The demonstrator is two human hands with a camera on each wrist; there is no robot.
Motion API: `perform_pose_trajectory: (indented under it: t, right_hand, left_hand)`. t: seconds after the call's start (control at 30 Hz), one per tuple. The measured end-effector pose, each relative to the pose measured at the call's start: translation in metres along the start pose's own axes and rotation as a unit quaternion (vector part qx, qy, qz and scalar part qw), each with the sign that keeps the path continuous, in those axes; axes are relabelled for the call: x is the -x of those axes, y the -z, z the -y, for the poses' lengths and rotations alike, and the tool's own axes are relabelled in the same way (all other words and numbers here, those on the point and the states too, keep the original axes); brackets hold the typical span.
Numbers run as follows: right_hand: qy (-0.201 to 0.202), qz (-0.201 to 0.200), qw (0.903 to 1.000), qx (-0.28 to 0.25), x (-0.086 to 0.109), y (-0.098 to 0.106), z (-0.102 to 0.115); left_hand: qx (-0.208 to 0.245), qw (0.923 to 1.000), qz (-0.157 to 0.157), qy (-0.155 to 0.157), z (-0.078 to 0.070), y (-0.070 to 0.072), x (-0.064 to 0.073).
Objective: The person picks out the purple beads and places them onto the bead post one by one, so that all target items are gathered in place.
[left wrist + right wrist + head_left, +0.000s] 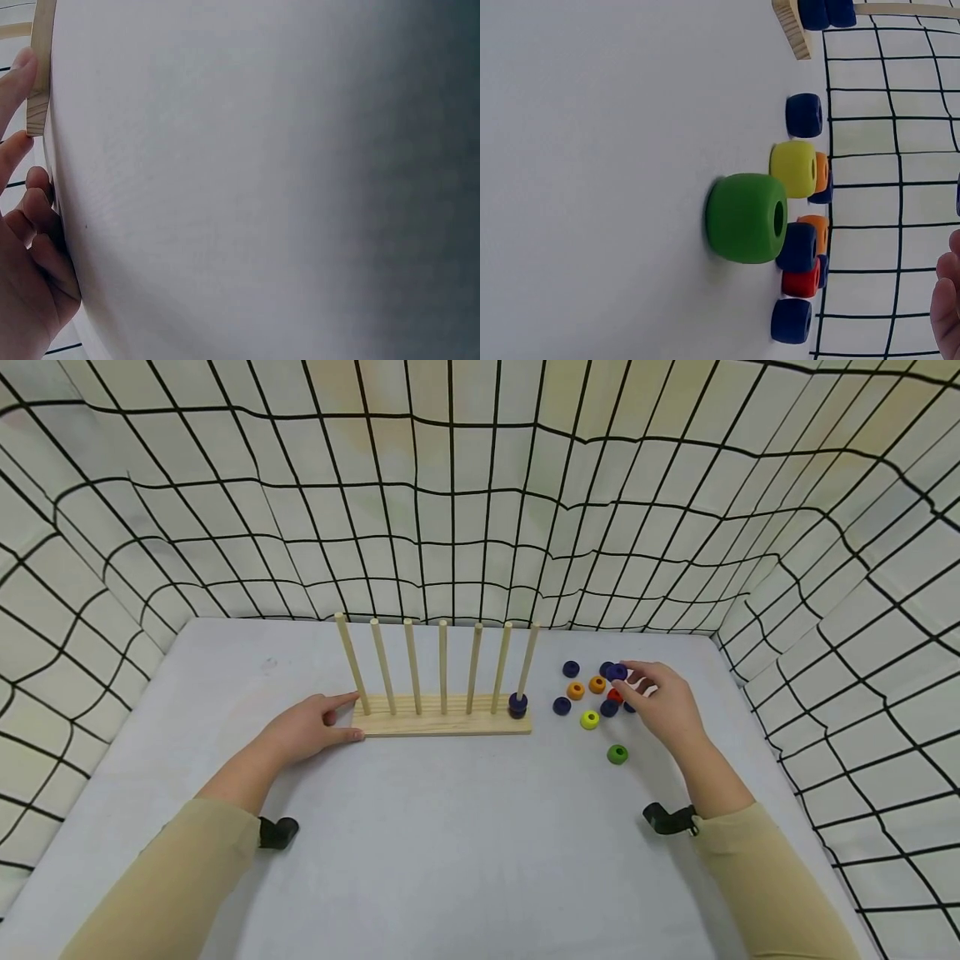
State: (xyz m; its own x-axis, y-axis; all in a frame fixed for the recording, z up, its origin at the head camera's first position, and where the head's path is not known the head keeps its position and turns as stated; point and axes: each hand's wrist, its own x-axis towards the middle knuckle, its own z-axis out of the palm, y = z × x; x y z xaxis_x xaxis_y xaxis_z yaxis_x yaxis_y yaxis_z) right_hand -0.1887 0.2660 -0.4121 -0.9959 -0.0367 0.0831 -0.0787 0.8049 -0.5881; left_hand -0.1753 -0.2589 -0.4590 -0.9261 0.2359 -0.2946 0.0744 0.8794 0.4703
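A wooden peg stand [442, 725] with a row of upright dowels stands on the table. My left hand [303, 727] grips its left end, the thumb at the front edge and the index finger farther back. Two dark blue beads [517, 706] are stacked on the rightmost dowel. My right hand [663, 700] pinches a blue bead [617, 672] between thumb and fingertips, above the loose beads. At the right wrist view's edge, only a sliver of that bead shows beside the fingers [946, 300].
Loose beads lie right of the stand: several dark blue, two orange [575, 691], a red bead [614, 696] partly hidden, a yellow bead [589, 720] and a green bead [617, 754] nearest the front. Black netting [450, 493] rises behind and along both sides of the white table [450, 843].
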Motion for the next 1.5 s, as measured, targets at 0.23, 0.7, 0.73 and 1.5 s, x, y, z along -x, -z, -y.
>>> perform_pose_trajectory:
  t: [0.23, 0.7, 0.73, 1.5]
  right_hand:
    - [0.002, -0.003, 1.0, -0.002, -0.001, -0.001, 0.009]
    - [0.025, -0.004, 0.9994, -0.025, -0.003, -0.004, 0.022]
    - [0.026, -0.004, 0.9993, -0.026, -0.003, -0.004, 0.023]
    - [0.046, -0.008, 0.9968, -0.065, -0.004, -0.009, 0.044]
  left_hand:
    - [-0.001, 1.0, 0.0, 0.003, 0.0, 0.0, 0.0]
    - [-0.004, 1.0, 0.0, 0.006, 0.001, -0.001, -0.001]
    - [-0.004, 1.0, 0.0, 0.005, 0.001, -0.001, -0.001]
    - [-0.001, 1.0, 0.003, 0.006, -0.001, 0.0, -0.001]
